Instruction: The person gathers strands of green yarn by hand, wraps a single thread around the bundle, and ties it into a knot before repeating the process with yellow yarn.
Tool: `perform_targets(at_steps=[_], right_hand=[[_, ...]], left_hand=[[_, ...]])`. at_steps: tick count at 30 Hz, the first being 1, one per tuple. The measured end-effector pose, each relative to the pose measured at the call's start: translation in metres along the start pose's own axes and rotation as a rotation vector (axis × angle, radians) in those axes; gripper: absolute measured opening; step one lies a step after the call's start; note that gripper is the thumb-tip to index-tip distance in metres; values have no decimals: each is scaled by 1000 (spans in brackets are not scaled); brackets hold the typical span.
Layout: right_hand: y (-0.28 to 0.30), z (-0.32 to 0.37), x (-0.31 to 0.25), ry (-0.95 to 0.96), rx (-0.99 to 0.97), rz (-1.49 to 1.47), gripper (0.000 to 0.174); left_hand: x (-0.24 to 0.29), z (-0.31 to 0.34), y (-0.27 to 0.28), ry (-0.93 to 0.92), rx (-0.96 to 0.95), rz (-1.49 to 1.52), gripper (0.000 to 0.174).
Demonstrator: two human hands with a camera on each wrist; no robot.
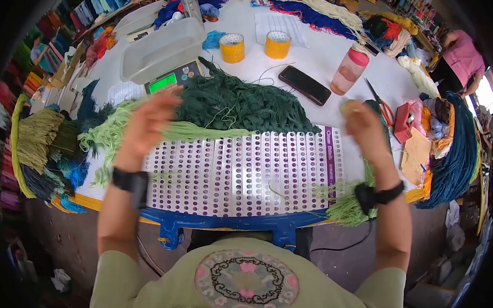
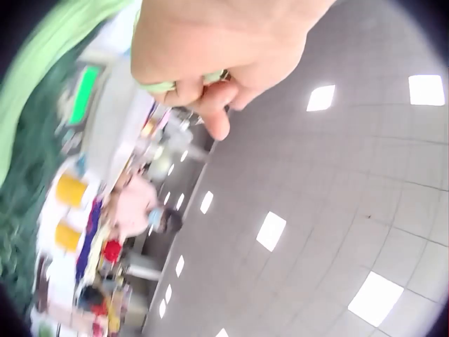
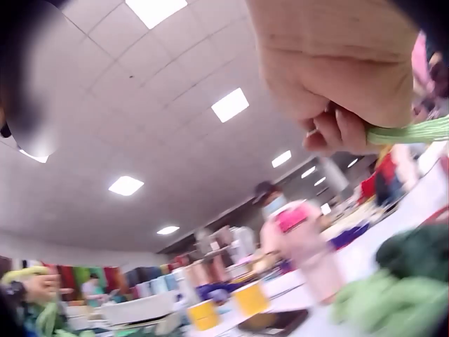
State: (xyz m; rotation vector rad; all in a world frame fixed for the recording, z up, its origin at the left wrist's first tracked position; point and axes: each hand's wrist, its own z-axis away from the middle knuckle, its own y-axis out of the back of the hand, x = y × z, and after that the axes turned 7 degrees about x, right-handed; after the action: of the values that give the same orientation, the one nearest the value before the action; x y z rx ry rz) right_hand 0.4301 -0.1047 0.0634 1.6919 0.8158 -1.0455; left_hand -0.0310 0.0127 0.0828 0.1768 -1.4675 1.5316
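Note:
Both hands are raised above the table, far apart. My left hand (image 1: 151,119) (image 2: 224,42) has its fingers curled round light green yarn (image 2: 160,88), of which small bits show between the fingers. In the right wrist view, my right hand (image 1: 366,131) (image 3: 337,77) grips a light green strand (image 3: 410,133) that runs off to the right. Below the hands, more light green yarn (image 1: 203,132) lies along the top of a perforated white board (image 1: 218,175), with a loose bundle (image 1: 346,209) at its right end. Dark green yarn (image 1: 248,104) is heaped behind the board.
A scale (image 1: 164,83) and clear bin (image 1: 163,48) stand at back left. Two yellow tape rolls (image 1: 232,47), a phone (image 1: 304,85), a pink-lidded bottle (image 1: 350,70) and scissors (image 1: 383,105) lie farther right. Yarn bundles (image 1: 458,149) cover both sides. Other people are in the background.

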Motion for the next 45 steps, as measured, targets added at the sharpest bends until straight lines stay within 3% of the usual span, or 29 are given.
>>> perform_targets(at_steps=[1,2,3,4,5,6,8,9,13,15,16,18,19,21,25,27,29,34,36,38,39,40,42,45], right_hand=[[-39,2,-11,-33,-142,67,12],[-73,1,-6,-49,-250,-82,6],[-95,2,-10,-15,-280,45,6],[-115,-1,7,21,-322,64,9],[-130,-2,23,94,-307,151,9],[-135,1,17,24,-332,185,10],[-141,4,30,103,-307,254,9],[-141,5,34,101,-304,250,9],[-140,8,32,172,-298,222,8],[-138,7,32,197,-290,220,8],[-137,8,31,165,-301,189,8],[-136,9,29,133,-312,158,7],[-135,10,29,121,-305,141,7],[-134,11,28,108,-295,125,7],[-134,12,27,145,-269,130,7],[-134,11,25,170,-261,148,9],[-132,10,12,33,-228,82,17],[-131,0,10,-18,-307,102,32],[-129,-5,14,-16,-374,152,35],[-124,-5,14,-198,-480,-94,36],[-122,-5,15,-199,-484,-93,36],[-120,-5,15,-223,-490,-131,36],[-119,-5,17,-248,-492,-181,36],[-119,-7,18,-241,-522,-166,38]], left_hand=[[-31,-17,-25,177,51,-106,27],[-59,-39,-28,364,3,-169,28],[-93,-52,-36,266,36,-399,26],[-116,-60,-39,49,-61,-846,27],[-132,-66,-50,259,119,-748,25],[-145,-69,-54,253,117,-752,25],[-167,-69,-53,-200,129,-1342,22],[-173,-70,-49,-347,97,-1394,21],[-176,-67,-54,-441,86,-1323,17],[-174,-66,-60,-278,219,-985,15],[-173,-66,-61,-278,219,-988,15],[-171,-68,-62,-1,205,-674,16],[-173,-69,-61,-3,203,-675,16],[-180,-72,-57,-93,164,-951,19],[-176,-65,-73,-124,186,-896,20],[-174,-72,-69,-70,134,-691,17],[-171,-77,-68,-50,104,-691,16],[-173,-87,-66,-40,72,-722,13],[-173,-89,-61,-99,91,-942,10],[-160,-83,-61,-137,98,-1050,11],[-153,-79,-59,-177,101,-1159,12],[-149,-77,-53,-175,103,-1158,12],[-141,-72,-41,-76,192,-855,15],[-143,-66,-46,-41,198,-758,19]])
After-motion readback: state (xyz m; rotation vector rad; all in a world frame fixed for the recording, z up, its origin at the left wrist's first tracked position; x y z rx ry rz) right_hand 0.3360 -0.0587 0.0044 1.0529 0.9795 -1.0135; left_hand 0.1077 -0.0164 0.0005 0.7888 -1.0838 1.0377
